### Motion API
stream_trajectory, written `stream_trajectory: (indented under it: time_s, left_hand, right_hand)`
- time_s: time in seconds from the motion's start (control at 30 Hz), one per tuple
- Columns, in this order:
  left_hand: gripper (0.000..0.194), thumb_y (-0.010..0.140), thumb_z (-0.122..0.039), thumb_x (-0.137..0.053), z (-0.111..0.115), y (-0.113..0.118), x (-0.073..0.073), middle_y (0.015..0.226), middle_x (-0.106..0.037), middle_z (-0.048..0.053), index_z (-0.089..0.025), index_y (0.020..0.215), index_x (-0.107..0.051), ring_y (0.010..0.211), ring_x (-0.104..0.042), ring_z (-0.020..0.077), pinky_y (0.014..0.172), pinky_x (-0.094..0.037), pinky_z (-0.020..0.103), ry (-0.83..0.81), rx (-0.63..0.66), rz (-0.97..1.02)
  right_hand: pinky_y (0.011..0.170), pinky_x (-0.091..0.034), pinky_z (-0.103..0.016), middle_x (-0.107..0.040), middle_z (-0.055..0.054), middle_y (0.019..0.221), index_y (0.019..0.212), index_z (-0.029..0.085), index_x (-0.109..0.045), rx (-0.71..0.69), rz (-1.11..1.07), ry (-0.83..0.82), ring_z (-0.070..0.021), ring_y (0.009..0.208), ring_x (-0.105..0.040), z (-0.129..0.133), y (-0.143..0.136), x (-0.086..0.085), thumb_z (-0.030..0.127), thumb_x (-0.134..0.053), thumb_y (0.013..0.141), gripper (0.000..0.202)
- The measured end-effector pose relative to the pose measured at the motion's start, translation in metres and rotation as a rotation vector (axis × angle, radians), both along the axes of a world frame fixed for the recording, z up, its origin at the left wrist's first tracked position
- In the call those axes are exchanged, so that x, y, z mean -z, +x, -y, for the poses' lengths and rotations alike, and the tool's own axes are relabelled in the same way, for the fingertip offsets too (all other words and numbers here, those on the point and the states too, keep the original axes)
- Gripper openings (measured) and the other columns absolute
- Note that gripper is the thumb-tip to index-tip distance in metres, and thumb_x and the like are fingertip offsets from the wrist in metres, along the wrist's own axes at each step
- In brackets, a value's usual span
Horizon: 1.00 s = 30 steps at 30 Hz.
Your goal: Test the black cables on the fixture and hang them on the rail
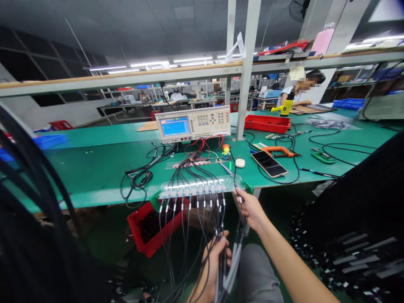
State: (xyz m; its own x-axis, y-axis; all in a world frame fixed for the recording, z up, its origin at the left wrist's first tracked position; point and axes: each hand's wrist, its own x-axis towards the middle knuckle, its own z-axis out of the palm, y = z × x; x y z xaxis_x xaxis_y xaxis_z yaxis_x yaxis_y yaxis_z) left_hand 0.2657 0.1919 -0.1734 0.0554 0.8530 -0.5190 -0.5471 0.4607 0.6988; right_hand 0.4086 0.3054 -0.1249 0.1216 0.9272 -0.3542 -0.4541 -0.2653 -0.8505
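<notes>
A clear plastic connector strip [232, 183] lies along the bench's front edge, with a row of black cables [198, 203] plugged into it. The cables bear white labels and blue marks near their ends and hang down over the edge. Below the strip, my left hand [216, 256] is closed around a bundle of black cables. My right hand [251, 209] pinches a single black cable by its upper end, just off the strip's right end. Thin black leads run from the strip's back to a second strip [202, 163] behind it.
A bench meter [206, 122] with a lit blue screen stands behind. A phone [269, 163], an orange clamp [277, 151], an earbud case [240, 163] and a red tray [267, 123] lie to the right. A red bin [145, 242] sits below. Dark cable masses hang on both sides. Another person sits across the bench.
</notes>
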Motion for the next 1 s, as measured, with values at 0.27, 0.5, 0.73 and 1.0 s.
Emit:
stream_trajectory:
  time_s: [0.27,0.5,0.73,1.0]
  left_hand:
    - [0.036,0.06,-0.036,-0.084,0.0,0.0,-0.003,0.066,-0.064,-0.003,-0.021,0.091,-0.074,0.051,-0.056,0.0064,0.042,-0.044,0.015,0.044,-0.016,-0.045]
    - [0.042,0.056,-0.041,-0.085,-0.004,0.001,0.003,0.065,-0.065,-0.002,-0.019,0.089,-0.073,0.051,-0.058,0.0081,0.04,-0.045,0.016,0.067,0.015,-0.11]
    - [0.045,0.056,-0.039,-0.085,-0.005,0.008,0.006,0.065,-0.064,-0.002,-0.017,0.093,-0.071,0.049,-0.058,0.0089,0.038,-0.043,0.017,0.091,-0.004,-0.147]
    - [0.042,0.061,-0.044,-0.082,-0.01,0.001,0.01,0.074,-0.068,0.003,-0.017,0.092,-0.074,0.054,-0.062,0.0119,0.043,-0.048,0.021,0.071,-0.031,-0.174]
  right_hand:
    - [0.035,-0.012,-0.016,-0.035,0.01,0.047,0.072,0.014,-0.058,-0.104,0.068,0.04,-0.0012,0.036,-0.023,0.018,-0.001,-0.003,0.044,-0.069,0.072,0.032]
    - [0.041,-0.029,-0.017,-0.04,0.009,0.052,0.077,0.019,-0.049,-0.212,-0.008,-0.163,-0.0047,0.04,-0.036,0.047,0.005,0.025,0.042,-0.054,0.084,0.025]
    - [0.041,-0.012,-0.023,-0.042,0.007,0.051,0.071,0.017,-0.058,-0.23,0.333,0.005,-0.0043,0.041,-0.024,0.053,-0.009,0.029,0.057,-0.073,0.068,0.043]
    - [0.04,-0.016,-0.022,-0.061,-0.002,0.064,0.075,0.013,-0.066,-0.066,0.274,0.072,-0.0031,0.04,-0.027,0.045,-0.004,0.022,0.05,-0.07,0.073,0.037]
